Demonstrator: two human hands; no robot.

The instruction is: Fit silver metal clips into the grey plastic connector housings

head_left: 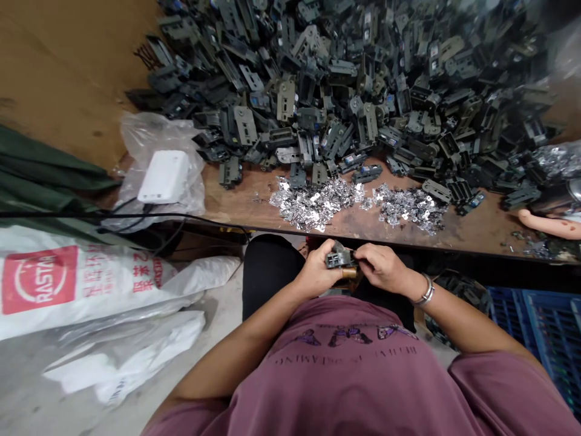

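Dark grey molded housing, blocky, slotted, at the table's near edge, long axis roughly left-right, left hand pinching its left end, right hand fingertips closed at its right end, shiny stamped metal clips beyond, scuffed brown tabletop.

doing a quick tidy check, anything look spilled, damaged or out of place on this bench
Nothing looks clearly damaged. The shiny metal pieces lie loose near the front edge of the bench, perhaps spilled, perhaps set out; I cannot tell. The white device on crumpled plastic looks odd beside the heaped dark parts.
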